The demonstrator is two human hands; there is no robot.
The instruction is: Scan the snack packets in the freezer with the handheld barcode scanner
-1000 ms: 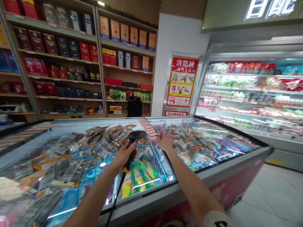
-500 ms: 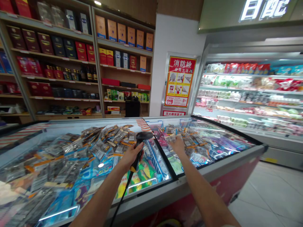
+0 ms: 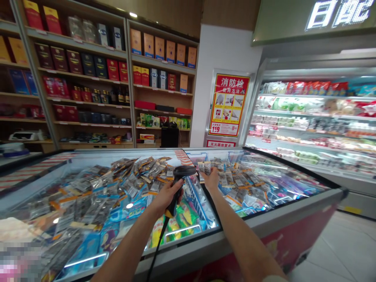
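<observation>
My left hand (image 3: 170, 196) is closed around the grip of a black and yellow barcode scanner (image 3: 184, 171), whose cord hangs down toward the freezer's front edge. Its head points right, toward my right hand (image 3: 211, 179), which pinches a small clear packet (image 3: 205, 167) with a printed label. That packet is held up just right of the scanner head, above the glass. Many similar packets (image 3: 239, 178) with orange and blue edges lie spread over the right side of the chest freezer (image 3: 252, 219). Another heap of packets (image 3: 117, 180) covers the left side.
Under the glass sit a blue wire basket (image 3: 196, 196) and green-yellow bags (image 3: 183, 217). Behind the freezer stand shelves of boxed bottles (image 3: 100, 66) and a red-yellow wall sign (image 3: 229, 103). A lit refrigerated display (image 3: 317, 117) is at the right. Tiled floor (image 3: 331, 243) lies at the lower right.
My right hand has moved left from the right-hand heap toward the scanner, with a packet now visible in its fingers. My left hand still holds the scanner. The view has turned slightly left.
</observation>
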